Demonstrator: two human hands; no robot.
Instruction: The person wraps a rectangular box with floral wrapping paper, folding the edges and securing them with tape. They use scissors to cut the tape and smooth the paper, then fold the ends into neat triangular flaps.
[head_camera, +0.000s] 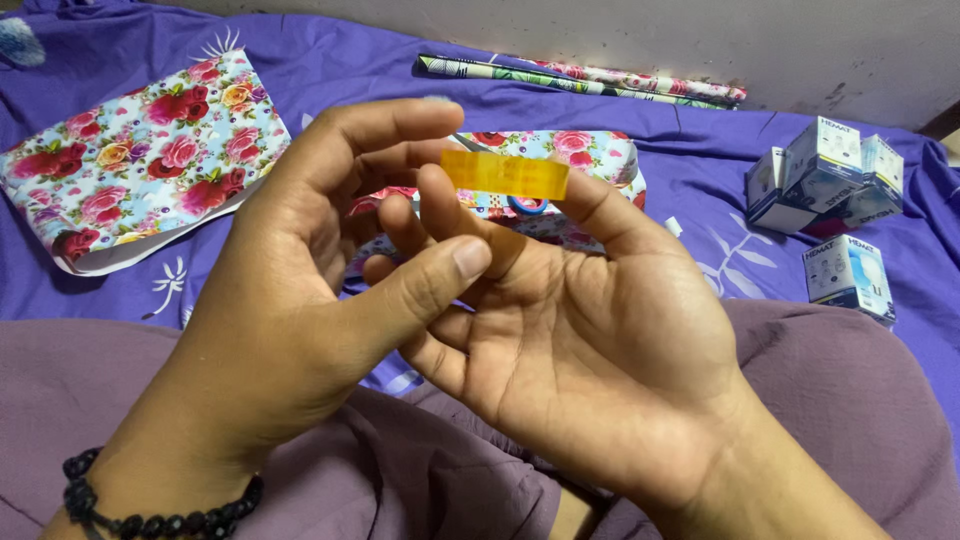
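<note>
Obs. 1: My left hand (290, 300) sits left of centre in the frame, fingers curled, thumb stretched toward the right. My right hand (590, 330) is at centre, palm up and open, fingers pointing to the upper left.

Obs. 2: A short strip of yellowish clear tape (505, 173) lies across the fingertips, just above the middle of the frame. Its left end is pinched by the fingers of my left hand; its right end sticks to a fingertip of my right hand. So the left hand grips the tape; the right hand stays spread, touching the tape rather than closing on it. The two hands touch each other near the thumb of the left.

Obs. 3: Behind the hands, partly hidden, is a flat parcel in floral paper (590, 160), with a blue-edged tape roll (527, 206) showing just under the strip.

Obs. 4: At upper left, a folded sheet of floral wrapping paper (140, 165) lies on the purple bedsheet (700, 150). Along the top, near the wall, lies a roll of wrapping paper (590, 80).

Obs. 5: At right, a cluster of small white and blue boxes (825, 180), and one more box (848, 275) just below them.

Obs. 6: A dark bead bracelet (150, 520) circles my left wrist at lower left. My lap in mauve cloth (850, 400) fills the bottom of the frame.
</note>
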